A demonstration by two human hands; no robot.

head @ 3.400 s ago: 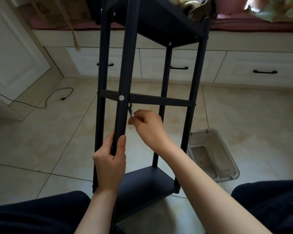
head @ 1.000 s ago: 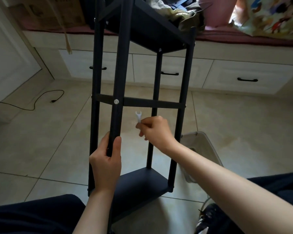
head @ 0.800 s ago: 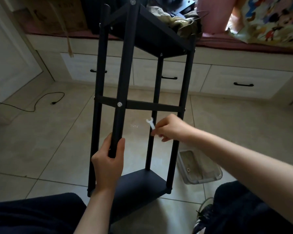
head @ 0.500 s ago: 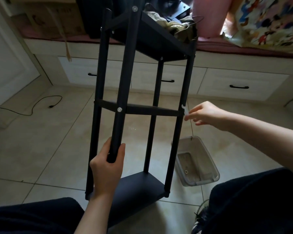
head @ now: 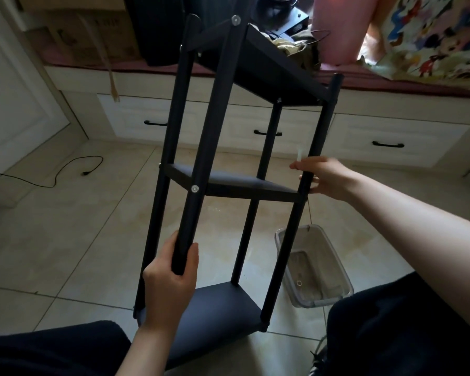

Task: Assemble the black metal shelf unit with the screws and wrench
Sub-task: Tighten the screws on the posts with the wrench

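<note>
Shelves are already sitting on the black shelf unit (head: 228,185), standing on the floor. The left hand (head: 171,275) is gripping its front post. The right hand (head: 323,176) is pinching the small wrench (head: 299,155) beside the right post, so tightening is probably nearly finishing.

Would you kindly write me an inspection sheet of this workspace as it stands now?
Surface: beige tiled floor, some staining near the middle.
Job's things: black shelf unit upright, three tiers on four posts; silver screw head at the middle tier; small wrench in the right hand.
Clutter: clear plastic bin on the floor to the right of the unit, small parts inside.
Hands: left hand grips the near post; right hand pinches the wrench beside the right post.
Cables: black cord lying on the floor at left.
Surroundings: white drawers with black handles; cardboard box and patterned fabric on the bench above.
</note>
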